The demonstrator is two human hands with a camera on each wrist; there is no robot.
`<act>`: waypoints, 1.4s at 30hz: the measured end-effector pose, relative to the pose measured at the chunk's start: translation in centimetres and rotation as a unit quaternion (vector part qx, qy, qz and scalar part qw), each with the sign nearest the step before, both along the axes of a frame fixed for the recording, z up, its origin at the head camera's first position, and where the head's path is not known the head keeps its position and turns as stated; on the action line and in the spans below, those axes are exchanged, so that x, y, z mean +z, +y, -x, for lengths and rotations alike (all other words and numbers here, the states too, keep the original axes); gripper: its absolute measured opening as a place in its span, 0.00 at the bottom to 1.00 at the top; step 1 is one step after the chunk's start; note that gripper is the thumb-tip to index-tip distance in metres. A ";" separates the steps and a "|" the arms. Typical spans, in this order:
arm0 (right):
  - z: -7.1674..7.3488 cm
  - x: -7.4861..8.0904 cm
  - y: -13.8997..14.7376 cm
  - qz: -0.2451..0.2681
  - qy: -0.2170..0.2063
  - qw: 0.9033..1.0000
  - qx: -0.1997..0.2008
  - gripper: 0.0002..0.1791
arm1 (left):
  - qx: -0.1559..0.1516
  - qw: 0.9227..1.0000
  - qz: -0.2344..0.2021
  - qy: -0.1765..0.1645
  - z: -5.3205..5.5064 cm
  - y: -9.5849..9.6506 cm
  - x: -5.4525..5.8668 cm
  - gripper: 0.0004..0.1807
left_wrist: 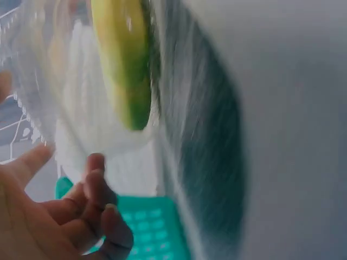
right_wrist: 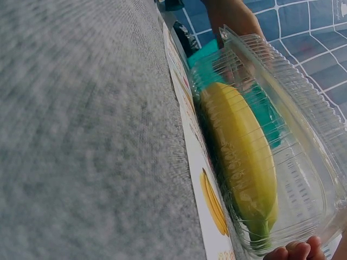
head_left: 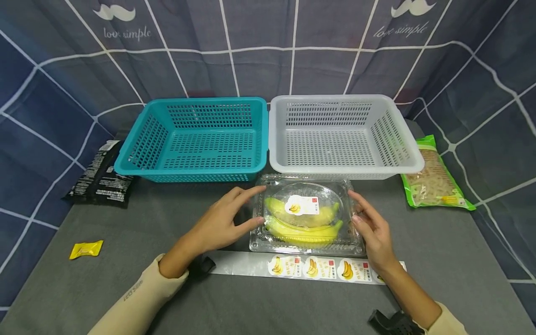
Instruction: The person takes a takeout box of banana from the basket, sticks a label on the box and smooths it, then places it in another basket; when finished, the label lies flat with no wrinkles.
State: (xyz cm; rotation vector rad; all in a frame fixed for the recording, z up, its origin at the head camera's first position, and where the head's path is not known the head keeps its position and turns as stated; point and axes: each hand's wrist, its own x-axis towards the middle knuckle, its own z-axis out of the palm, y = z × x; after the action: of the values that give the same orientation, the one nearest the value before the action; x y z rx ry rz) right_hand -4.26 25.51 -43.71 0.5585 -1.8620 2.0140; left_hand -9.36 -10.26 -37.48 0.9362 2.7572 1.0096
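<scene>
A clear plastic clamshell box (head_left: 289, 243) lies in front of the baskets, its lid down, with two bananas (head_left: 305, 235) inside. A white banana sticker (head_left: 310, 205) is on the lid. My left hand (head_left: 228, 216) reaches its left side, with the index finger and thumb extended at the rim. On the opposite side, my right hand (head_left: 374, 232) has its index finger and thumb against the right edge. In the right wrist view, fingertips (right_wrist: 298, 250) show at the box's near corner. A strip of banana stickers (head_left: 311, 268) lies just in front of the box.
A teal basket (head_left: 192, 176) and a white basket (head_left: 345, 170) stand side by side behind the box. A black packet (head_left: 104, 179) lies at the left, a green-edged food bag (head_left: 437, 179) at the right. A small yellow wrapped packet (head_left: 86, 249) is at the near left.
</scene>
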 end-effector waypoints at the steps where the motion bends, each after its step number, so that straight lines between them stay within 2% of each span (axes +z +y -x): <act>1: 0.0 0.0 0.0 0.000 0.001 1.000 0.000 0.28 | -0.003 1.000 -0.010 -0.018 -0.1 0.1 -0.2 0.38; 4: 0.0 0.0 0.1 0.001 -0.001 1.000 -0.002 0.28 | -0.022 0.995 -0.067 -0.077 -0.2 0.5 -1.0 0.40; 7: 0.0 0.0 0.1 0.002 -0.003 1.000 -0.001 0.28 | -0.042 0.981 -0.140 -0.125 -0.1 0.7 -1.7 0.40; 9: 0.0 0.0 0.1 0.001 -0.003 1.000 0.001 0.28 | -0.044 0.973 -0.176 -0.140 -0.2 0.8 -2.0 0.40; 14: 0.0 0.2 0.1 -0.016 -0.005 1.000 0.006 0.28 | -0.048 0.963 -0.216 -0.156 -0.3 0.8 -2.7 0.39; 17: -0.1 0.3 0.4 -0.064 0.001 0.998 -0.020 0.29 | -0.055 0.958 -0.228 -0.167 -0.4 0.8 -2.9 0.39; 21: -0.2 0.6 0.9 -0.148 0.012 0.987 -0.062 0.29 | -0.052 0.959 -0.229 -0.159 -0.3 1.0 -2.8 0.38; 26: -0.3 1.4 1.4 -0.220 0.000 0.973 -0.075 0.32 | -0.040 0.965 -0.220 -0.137 -0.3 1.2 -2.7 0.37; 35: -0.4 3.4 2.3 -0.319 -0.017 0.944 -0.081 0.34 | -0.046 0.960 -0.227 -0.157 -0.2 1.2 -2.4 0.38; 37: -0.3 3.6 2.7 -0.324 -0.015 0.942 -0.083 0.34 | -0.047 0.960 -0.226 -0.159 -0.2 1.2 -2.4 0.39; 42: 0.3 4.2 4.0 -0.285 -0.013 0.953 -0.107 0.28 | -0.049 0.959 -0.226 -0.164 -0.3 1.2 -2.5 0.39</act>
State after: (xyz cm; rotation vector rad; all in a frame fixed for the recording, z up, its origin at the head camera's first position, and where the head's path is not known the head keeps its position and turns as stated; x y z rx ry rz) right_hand -4.55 29.50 -39.48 0.4426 -2.4089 1.3421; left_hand -9.06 -9.02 -39.95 0.8417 2.2280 1.6471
